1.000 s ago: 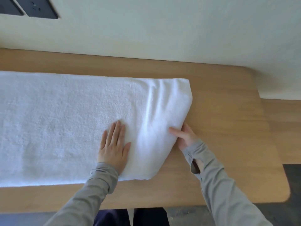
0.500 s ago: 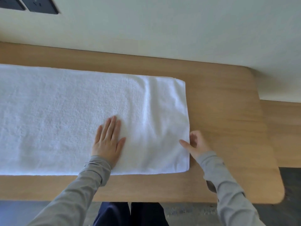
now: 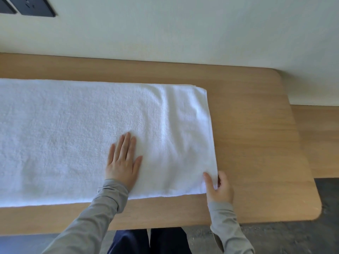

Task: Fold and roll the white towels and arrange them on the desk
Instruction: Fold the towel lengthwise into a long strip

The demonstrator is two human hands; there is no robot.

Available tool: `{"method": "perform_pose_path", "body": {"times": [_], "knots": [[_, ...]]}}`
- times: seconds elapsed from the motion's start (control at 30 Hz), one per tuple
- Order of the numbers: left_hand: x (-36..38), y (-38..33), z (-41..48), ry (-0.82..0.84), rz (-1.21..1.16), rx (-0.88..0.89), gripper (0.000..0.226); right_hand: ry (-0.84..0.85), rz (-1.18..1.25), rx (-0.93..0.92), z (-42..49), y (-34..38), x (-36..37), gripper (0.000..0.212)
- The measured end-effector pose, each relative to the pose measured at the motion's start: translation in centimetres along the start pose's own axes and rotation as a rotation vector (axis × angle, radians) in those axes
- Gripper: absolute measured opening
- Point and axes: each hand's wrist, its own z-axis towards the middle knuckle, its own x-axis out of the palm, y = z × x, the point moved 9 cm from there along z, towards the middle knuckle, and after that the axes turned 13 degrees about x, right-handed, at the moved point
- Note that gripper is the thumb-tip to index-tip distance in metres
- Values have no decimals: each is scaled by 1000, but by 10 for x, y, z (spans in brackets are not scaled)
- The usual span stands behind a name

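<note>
1 head view, close, looking down at desk (image 3: 256,143).

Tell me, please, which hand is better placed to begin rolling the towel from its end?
Probably the right. The right hand grips the towel at its near right corner, thumb on top, where a roll would start. The left hand lies flat further in, suited to steadying it.

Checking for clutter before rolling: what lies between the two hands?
Only white towel, faintly creased, between the left hand and right hand, in the head view.
</note>
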Motion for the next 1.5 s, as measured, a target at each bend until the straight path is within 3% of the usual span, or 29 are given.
{"method": "perform_pose_path", "body": {"times": [0.13,0.2,0.3,0.33,0.43,0.5,0.57,0.63,0.73,0.83,0.97,1.03,1.07,1.17,1.23,1.33,1.43,1.5], "knots": [[1,4,-1,6,1,-3,70,51,-50,106,14,-4,3,21],[0,3,-1,4,7,2,69,-2,-84,123,15,1,-1,46],[0,1,0,-3,14,5,66,-314,-214,-228,-11,56,-5,51],[0,0,0,-3,13,3,65,-303,-214,-402,-28,81,14,49],[4,-1,-1,28,52,20,64,82,-441,-865,-85,138,128,51],[5,-4,-2,46,106,53,64,282,-691,-1053,-108,139,188,52],[3,-1,-3,19,84,54,63,340,-814,-1142,-90,133,201,54],[2,2,-2,0,31,39,63,295,-861,-1198,-55,128,183,53],[4,4,-1,-9,15,33,62,203,-964,-1105,13,124,148,56],[6,4,-2,-6,19,36,62,108,-1016,-854,78,128,117,62],[5,5,0,-7,16,29,62,3,-954,-761,94,151,104,71],[6,4,-1,0,10,29,62,-84,-834,-837,69,170,113,64],[6,4,0,3,7,28,62,-50,-788,-940,49,178,129,58],[5,4,1,1,-1,32,63,336,-875,-1355,-18,174,201,53],[4,4,0,-5,-9,36,62,483,-955,-1447,-14,174,217,56],[4,5,0,-5,-13,47,61,314,-1060,-1259,74,203,193,59],[4,4,1,-7,-2,47,61,141,-1092,-778,186,221,139,60],[4,4,1,-6,0,44,62,98,-1166,-631,211,220,127,64]]}}
